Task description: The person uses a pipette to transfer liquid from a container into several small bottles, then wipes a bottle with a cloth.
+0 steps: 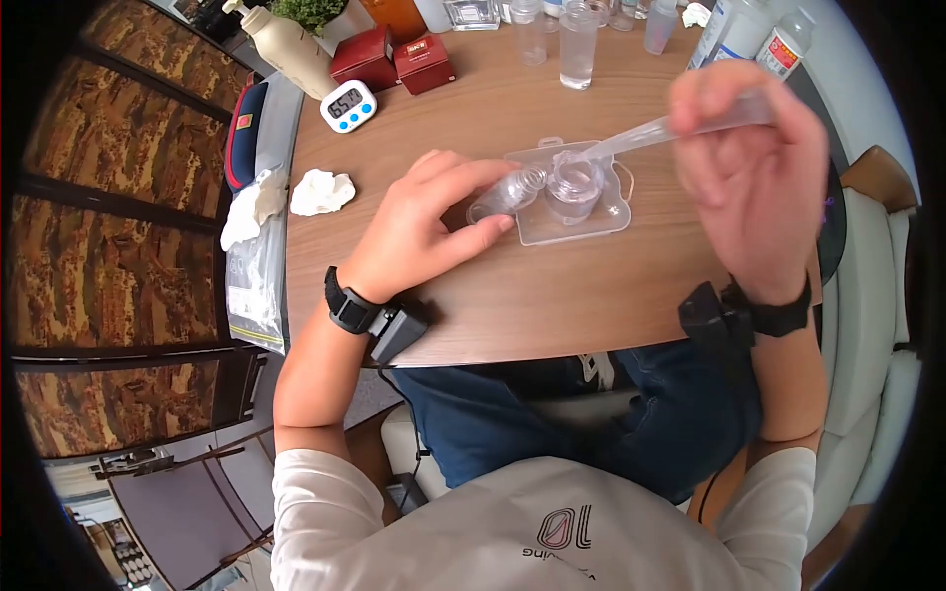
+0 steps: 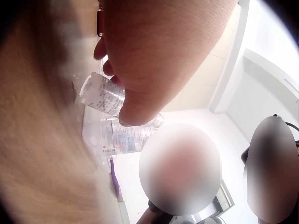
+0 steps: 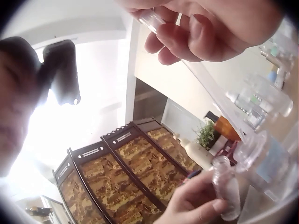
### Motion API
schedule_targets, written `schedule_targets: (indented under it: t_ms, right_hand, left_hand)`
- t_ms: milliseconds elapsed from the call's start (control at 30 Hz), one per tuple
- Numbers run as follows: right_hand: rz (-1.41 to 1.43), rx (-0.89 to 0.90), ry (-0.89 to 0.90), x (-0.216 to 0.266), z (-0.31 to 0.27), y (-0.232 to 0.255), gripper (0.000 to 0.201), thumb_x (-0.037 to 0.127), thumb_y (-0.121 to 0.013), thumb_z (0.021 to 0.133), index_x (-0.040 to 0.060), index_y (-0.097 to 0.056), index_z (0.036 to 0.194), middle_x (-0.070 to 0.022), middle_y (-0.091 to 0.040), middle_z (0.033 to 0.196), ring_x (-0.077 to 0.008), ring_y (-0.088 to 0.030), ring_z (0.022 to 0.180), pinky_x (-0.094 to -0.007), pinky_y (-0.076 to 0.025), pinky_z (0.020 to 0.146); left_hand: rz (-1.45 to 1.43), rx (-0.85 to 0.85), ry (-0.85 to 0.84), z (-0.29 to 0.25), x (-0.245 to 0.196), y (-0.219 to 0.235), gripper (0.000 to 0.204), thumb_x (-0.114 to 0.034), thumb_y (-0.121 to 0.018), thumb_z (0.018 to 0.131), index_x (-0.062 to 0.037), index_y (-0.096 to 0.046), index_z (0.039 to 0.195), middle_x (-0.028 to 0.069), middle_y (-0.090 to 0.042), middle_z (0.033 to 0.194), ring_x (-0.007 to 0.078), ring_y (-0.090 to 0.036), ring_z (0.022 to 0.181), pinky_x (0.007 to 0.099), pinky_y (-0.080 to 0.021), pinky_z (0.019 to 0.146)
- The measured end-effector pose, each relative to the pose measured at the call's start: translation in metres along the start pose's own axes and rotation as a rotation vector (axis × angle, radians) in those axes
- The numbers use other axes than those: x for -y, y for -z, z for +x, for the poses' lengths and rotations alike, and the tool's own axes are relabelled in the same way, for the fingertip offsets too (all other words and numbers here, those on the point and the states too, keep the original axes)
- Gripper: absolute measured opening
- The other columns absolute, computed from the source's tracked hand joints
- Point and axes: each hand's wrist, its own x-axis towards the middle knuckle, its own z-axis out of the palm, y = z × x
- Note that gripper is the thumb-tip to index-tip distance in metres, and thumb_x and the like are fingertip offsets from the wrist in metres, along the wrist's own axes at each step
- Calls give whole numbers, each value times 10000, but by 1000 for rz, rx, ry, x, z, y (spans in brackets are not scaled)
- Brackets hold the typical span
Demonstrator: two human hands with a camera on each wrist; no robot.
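Note:
My left hand [image 1: 424, 212] holds a small clear bottle [image 1: 493, 201] between thumb and fingers, its threaded open neck tilted toward a clear jar [image 1: 574, 202]. Printed text shows on the bottle's label [image 2: 103, 94] in the left wrist view. Raised over the right side of the table, my right hand [image 1: 757, 177] grips a translucent plastic pipette [image 1: 641, 136] by its upper end. The pipette slants down to the left, its tip at the jar's mouth. Under the jar lies a shallow clear plastic case [image 1: 616, 222]. A blue-white label [image 3: 273, 164] is on the jar.
A white timer [image 1: 349, 106], crumpled tissue [image 1: 322, 192] and red boxes [image 1: 426, 65] are at the left and back. A cup of clear liquid [image 1: 577, 54] stands behind the case, with several bottles [image 1: 783, 44] at back right. A pump bottle [image 1: 286, 49] stands back left.

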Motion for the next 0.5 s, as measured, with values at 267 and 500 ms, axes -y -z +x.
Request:
schedule_targets:
  t_ms: [267, 500]
  right_hand:
    - [79, 172, 132, 7, -7, -1, 430, 338, -256, 1101, 54, -572, 1039, -141, -592, 1034, -99, -397, 529, -221, -369, 531]
    - [49, 201, 118, -13, -2, -5, 499, 385, -236, 1096, 38, -594, 1066, -169, -615, 1032, -115, -433, 537, -228, -381, 541]
  left_hand:
    - [37, 28, -8, 2, -4, 1, 404, -130, -799, 836, -38, -703, 1217, 106, -687, 985, 239, -629, 887, 348, -516, 801]
    - [37, 26, -3, 0, -3, 4, 398, -146, -803, 843, -44, -705, 1215, 100, -682, 980, 240, -619, 872, 347, -513, 791]
